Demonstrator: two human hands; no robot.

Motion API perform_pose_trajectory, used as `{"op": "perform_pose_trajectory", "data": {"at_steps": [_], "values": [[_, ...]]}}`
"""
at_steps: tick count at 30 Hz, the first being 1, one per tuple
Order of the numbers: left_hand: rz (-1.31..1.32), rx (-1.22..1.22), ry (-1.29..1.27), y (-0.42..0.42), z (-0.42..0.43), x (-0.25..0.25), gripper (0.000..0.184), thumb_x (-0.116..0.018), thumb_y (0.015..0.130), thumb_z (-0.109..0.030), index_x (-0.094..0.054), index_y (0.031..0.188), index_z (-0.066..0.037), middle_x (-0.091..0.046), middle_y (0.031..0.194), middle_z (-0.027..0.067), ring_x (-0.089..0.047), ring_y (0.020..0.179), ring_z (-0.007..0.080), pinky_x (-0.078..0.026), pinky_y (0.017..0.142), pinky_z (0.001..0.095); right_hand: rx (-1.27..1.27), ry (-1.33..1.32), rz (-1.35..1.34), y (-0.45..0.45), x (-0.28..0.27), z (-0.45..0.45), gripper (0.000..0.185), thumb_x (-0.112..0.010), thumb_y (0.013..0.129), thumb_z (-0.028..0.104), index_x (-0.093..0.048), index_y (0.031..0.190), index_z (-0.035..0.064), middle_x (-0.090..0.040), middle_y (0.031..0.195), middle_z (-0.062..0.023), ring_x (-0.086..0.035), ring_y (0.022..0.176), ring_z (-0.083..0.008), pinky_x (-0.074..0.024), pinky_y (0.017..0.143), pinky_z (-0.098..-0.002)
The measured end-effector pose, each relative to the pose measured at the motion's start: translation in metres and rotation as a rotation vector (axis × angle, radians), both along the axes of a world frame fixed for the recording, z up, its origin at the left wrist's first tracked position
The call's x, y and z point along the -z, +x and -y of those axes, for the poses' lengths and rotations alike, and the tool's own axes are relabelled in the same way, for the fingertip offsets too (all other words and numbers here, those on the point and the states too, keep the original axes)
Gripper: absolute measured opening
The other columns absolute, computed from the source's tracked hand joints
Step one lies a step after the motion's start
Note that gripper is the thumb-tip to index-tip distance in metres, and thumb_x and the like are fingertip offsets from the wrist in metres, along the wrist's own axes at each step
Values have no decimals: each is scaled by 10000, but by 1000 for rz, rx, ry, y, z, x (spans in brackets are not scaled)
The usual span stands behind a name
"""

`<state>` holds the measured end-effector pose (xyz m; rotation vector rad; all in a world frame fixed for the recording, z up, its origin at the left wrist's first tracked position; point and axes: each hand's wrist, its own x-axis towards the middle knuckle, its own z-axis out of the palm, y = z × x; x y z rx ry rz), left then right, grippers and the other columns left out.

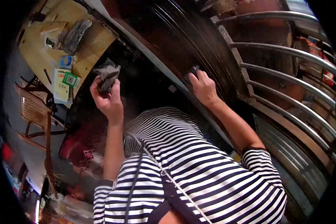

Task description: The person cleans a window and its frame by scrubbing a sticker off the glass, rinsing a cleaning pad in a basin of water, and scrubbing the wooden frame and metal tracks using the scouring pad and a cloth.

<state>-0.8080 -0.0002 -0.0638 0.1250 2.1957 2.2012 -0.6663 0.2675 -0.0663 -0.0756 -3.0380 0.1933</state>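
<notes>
My left hand (110, 100) is raised and closed around a crumpled grey rag (109, 74), whose loose folds stick up above the fingertips. To the right, my right hand (203, 86) is closed on a dark crumpled cloth (192, 71). That cloth is at the lower edge of a dark brown wooden panel (183, 39) with long grooves; whether it presses on the wood I cannot tell. The fingers partly hide it.
Metal bars (287, 50) run along the right side. At upper left stands a yellowish table (97, 41) with a dark grey bag (76, 36), a roll of blue tape (66, 60), booklets (60, 87) and a green QR card (70, 79). A wooden chair (35, 110) stands beside it.
</notes>
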Motion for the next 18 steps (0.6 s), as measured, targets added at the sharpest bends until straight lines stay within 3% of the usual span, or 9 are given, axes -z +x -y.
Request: {"op": "perform_pose_trajectory", "data": {"at_steps": [2,3,5,7,9,11,14,17,18], "values": [[8,-39,-13,9,5,4,394,-675,835,-60,-453,1156,-5,-480,1139,79,-513,1021,165,-432,904,280,-87,32,-94,-51,5,2,411,-635,683,49,-559,1087,67,-543,924,-161,-590,761,-261,-508,519,-328],[24,-55,-49,13,5,3,397,-676,834,-60,-453,1158,-7,-482,1138,78,-513,1019,163,-431,904,277,3,137,42,-91,12,12,397,-610,733,37,-543,1122,83,-554,930,-140,-599,766,-254,-524,529,-340],[40,-81,-120,18,2,-3,403,-677,832,-59,-451,1162,-11,-487,1134,75,-514,1015,159,-429,904,273,-37,93,-179,-157,26,14,272,-556,800,36,-538,1065,98,-547,877,-96,-608,778,-261,-521,521,-370],[22,-74,-83,21,-2,-5,407,-677,834,-62,-450,1169,-11,-490,1134,74,-515,1012,155,-430,903,272,-114,-21,-272,-143,28,2,256,-555,791,35,-538,1037,104,-541,849,-115,-608,741,-269,-515,512,-361],[49,-76,-44,26,-1,-3,406,-675,836,-62,-449,1169,-10,-489,1137,73,-514,1016,154,-430,903,270,-109,34,-105,-69,18,-4,301,-563,769,31,-544,1062,94,-541,836,-144,-604,702,-283,-509,503,-350],[76,-109,-27,28,-3,-2,406,-672,838,-58,-447,1172,-11,-487,1141,74,-512,1019,154,-430,902,271,-12,-8,164,15,6,-8,343,-557,767,71,-556,1107,114,-556,1019,-222,-599,813,-322,-533,558,-394],[117,-141,20,34,-2,6,405,-667,840,-52,-444,1175,-16,-483,1149,77,-510,1021,154,-430,902,272,41,28,239,6,-2,2,355,-560,766,70,-543,1118,114,-554,1041,-222,-600,842,-330,-532,571,-395],[102,-94,1,37,-6,1,404,-664,840,-48,-444,1178,-20,-480,1155,79,-509,1020,154,-429,899,272,-54,101,10,-120,14,14,311,-525,806,91,-525,1118,106,-572,1002,-152,-614,814,-281,-522,543,-374],[81,-66,-18,37,-8,-3,403,-663,840,-47,-444,1179,-21,-479,1156,79,-508,1020,154,-429,898,271,-92,107,-107,-155,19,16,370,-542,818,36,-483,1180,89,-551,971,-165,-632,761,-264,-514,518,-354]]}}
